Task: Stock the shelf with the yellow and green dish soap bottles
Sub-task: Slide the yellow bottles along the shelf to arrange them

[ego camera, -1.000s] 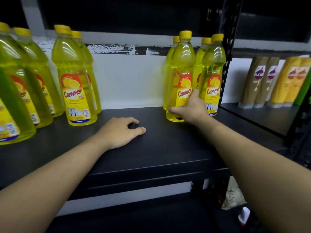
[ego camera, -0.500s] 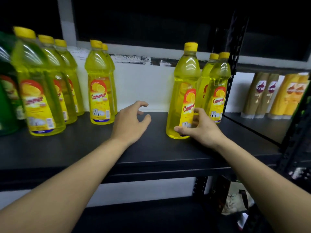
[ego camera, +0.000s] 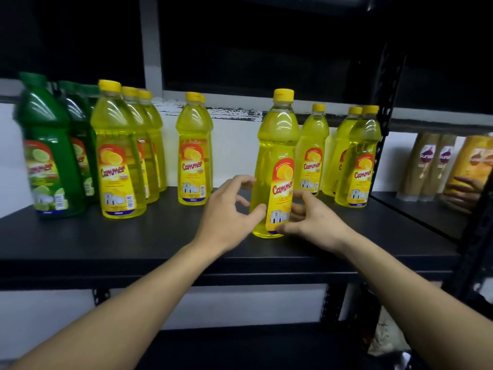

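1. A person's two bare hands close on a yellow Cammer dish soap bottle (ego camera: 274,161), which stands upright near the front edge of a black shelf (ego camera: 106,236). Its yellow cap is on, and its red-and-yellow label, printed with a lemon, is turned to the right.
2. The right hand (ego camera: 314,222) grips the bottle low down. The thumb lies across the front of the base and the fingers curl round the right side.
3. The left hand (ego camera: 229,212) sits at the bottle's left with its fingers parted and curled. The thumb tip touches the label's edge, but whether the fingers touch the plastic cannot be told.
4. Just behind and right of that bottle stands another yellow Cammer bottle (ego camera: 312,148). Farther right, a pair of yellow Cammer bottles (ego camera: 360,158) stands against the black upright post (ego camera: 384,102).
5. Left of the held bottle, across an open gap, two yellow Cammer bottles (ego camera: 193,153) stand one behind the other.
6. Farther left comes a row of three yellow Cammer bottles (ego camera: 117,158), then green Cammer bottles (ego camera: 50,156) with limes on their labels.
7. Right of the held bottle, beyond the post, brown bottles (ego camera: 426,166) marked "sunsil…" stand beside orange-gold bottles (ego camera: 474,161) whose print is too blurred to read.
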Tool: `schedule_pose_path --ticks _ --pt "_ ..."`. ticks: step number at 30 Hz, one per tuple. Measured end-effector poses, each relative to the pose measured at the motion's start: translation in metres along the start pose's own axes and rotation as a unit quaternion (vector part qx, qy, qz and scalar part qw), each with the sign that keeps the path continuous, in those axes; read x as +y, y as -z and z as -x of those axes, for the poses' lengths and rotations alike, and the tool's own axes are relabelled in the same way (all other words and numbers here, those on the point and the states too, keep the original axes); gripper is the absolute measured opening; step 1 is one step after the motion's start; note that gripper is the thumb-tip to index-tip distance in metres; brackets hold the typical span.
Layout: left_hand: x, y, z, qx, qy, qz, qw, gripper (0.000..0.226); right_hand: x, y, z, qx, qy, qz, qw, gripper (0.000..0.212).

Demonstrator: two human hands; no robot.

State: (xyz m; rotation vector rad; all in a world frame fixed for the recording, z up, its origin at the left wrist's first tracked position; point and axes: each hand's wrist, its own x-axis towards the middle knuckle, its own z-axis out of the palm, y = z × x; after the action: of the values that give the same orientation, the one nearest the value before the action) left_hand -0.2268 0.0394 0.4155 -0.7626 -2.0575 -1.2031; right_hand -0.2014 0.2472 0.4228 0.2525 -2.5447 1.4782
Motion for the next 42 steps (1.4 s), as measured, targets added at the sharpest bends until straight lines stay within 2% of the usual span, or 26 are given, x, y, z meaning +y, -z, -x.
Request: schedule_pose_path --ticks 2,4,13,19,23,26,30,37,42 --pt "-0.002 0.006 0.002 0.025 0.017 -0.007 1.0 0.045 -0.004 -0.007 -0.004 -0.013 0.003 -0.011 1.0 0.064" --pt "-0.005 0.015 0.004 0.048 0.027 -0.02 0.998 0.051 -0.007 -0.015 -0.008 -0.025 0.008 -0.022 0.999 0.059" --pt "-0.036 0.072 0.004 0.062 0.083 -0.084 0.991 0.07 -0.031 -0.076 -0.035 -0.022 0.038 0.007 0.999 0.084" --pt "-0.064 0.098 -0.004 0.034 0.092 -0.125 0.987 0.063 -0.052 -0.116 -0.057 0.025 0.038 0.104 0.994 0.068" --pt "-0.076 0.105 -0.016 0.03 0.112 -0.127 0.985 0.058 -0.066 -0.135 -0.079 0.039 0.052 0.168 0.984 0.071" --pt "-0.087 0.104 -0.021 0.034 0.114 -0.142 0.983 0.067 -0.066 -0.146 -0.093 0.05 0.067 0.185 0.979 0.074" --pt "-0.099 0.099 -0.018 0.021 0.117 -0.12 0.986 0.085 -0.048 -0.157 -0.093 0.076 0.103 0.171 0.977 0.066" --pt "-0.103 0.1 -0.02 0.03 0.135 -0.08 0.987 0.081 -0.045 -0.151 -0.095 0.068 0.09 0.107 0.988 0.061" --pt "-0.103 0.101 -0.019 0.019 0.123 -0.101 0.987 0.085 -0.043 -0.151 -0.098 0.069 0.081 0.091 0.99 0.065"
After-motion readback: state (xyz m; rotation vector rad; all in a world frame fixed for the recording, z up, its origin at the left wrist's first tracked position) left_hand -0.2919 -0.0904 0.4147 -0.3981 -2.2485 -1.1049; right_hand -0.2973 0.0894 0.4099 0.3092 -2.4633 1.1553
